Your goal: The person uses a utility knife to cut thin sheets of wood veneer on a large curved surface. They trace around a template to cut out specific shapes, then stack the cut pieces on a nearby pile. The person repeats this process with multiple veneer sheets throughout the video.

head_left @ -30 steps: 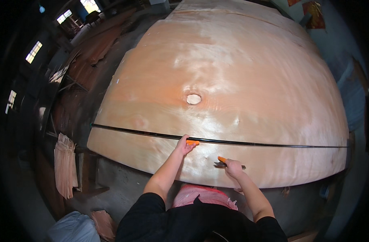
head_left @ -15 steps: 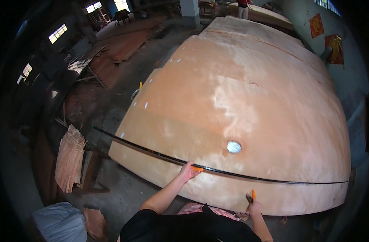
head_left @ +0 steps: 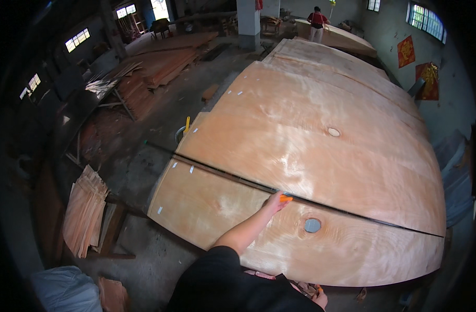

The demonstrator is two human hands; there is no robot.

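My left hand (head_left: 276, 202) reaches forward with its fingers closed round the middle of a long, thin black strip (head_left: 233, 178). A bright orange piece (head_left: 286, 198) shows at those fingertips. The strip runs across a broad, domed sheet of pale veneer (head_left: 300, 156), its left end sticking out past the sheet's edge. Just on the near side of the strip lies a round grey-blue patch (head_left: 312, 225); beyond the strip is a pale oval (head_left: 334, 132). My right hand (head_left: 319, 297) is low by my body, closed round a small tool with an orange part (head_left: 319, 288), mostly hidden.
Veneer stacks (head_left: 84, 210) lean by a wooden stand at left, above a grey-blue covered bundle (head_left: 66, 291). A container with a yellow handle (head_left: 187, 124) stands beside the sheet. A person in red (head_left: 317, 21) works at the far end. A wall (head_left: 383, 31) runs along the right.
My left hand has pushed the strip away from me, across the round patch to its far side. My right hand has drawn back toward my body. The view has tilted up somewhat.
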